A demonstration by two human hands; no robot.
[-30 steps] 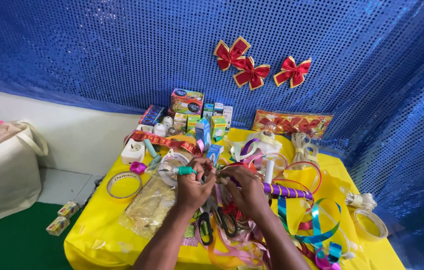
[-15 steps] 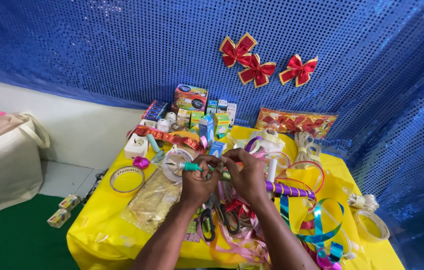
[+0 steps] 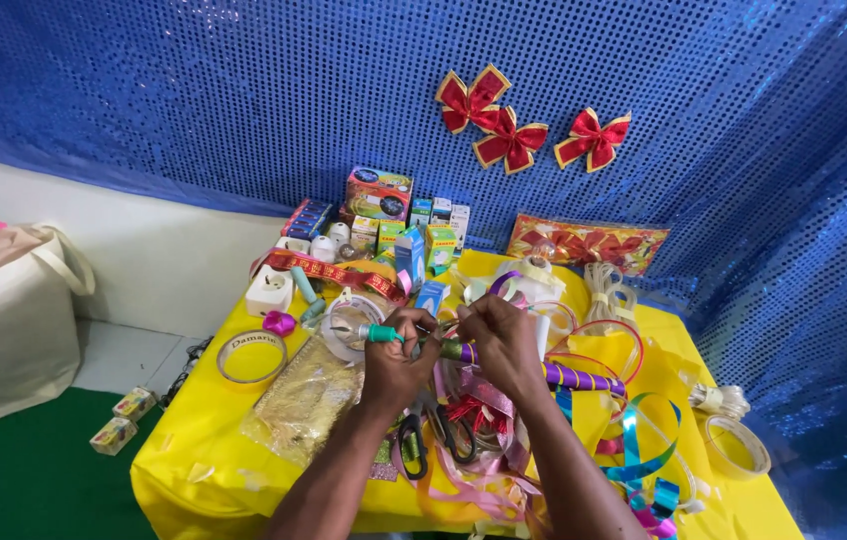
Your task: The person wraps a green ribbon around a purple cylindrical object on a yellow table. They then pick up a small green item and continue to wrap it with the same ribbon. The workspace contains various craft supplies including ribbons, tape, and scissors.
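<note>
My left hand [image 3: 396, 362] and my right hand [image 3: 500, 343] meet over the middle of a yellow-covered table [image 3: 204, 470]. The left hand grips a small tool with a green handle [image 3: 381, 334]. The right hand pinches the end of a shiny purple rolled ribbon [image 3: 584, 379] that runs off to the right. What the fingertips do between the hands is hidden. Scissors with black handles [image 3: 436, 436] lie just below my hands, on pink ribbon [image 3: 464, 480].
Small boxes [image 3: 380, 195] and a red-gold packet [image 3: 587, 243] line the back edge. A tape ring [image 3: 252, 356], gold foil bag [image 3: 308, 400], teal ribbon [image 3: 644, 450] and another tape roll [image 3: 737, 445] lie around. Three red bows [image 3: 512, 138] hang on the blue sequin cloth. A white bag [image 3: 4, 320] stands left.
My hands have stayed together at the table's middle, fingers shifting slightly on the green-handled tool and purple ribbon. The camera has tilted a little.
</note>
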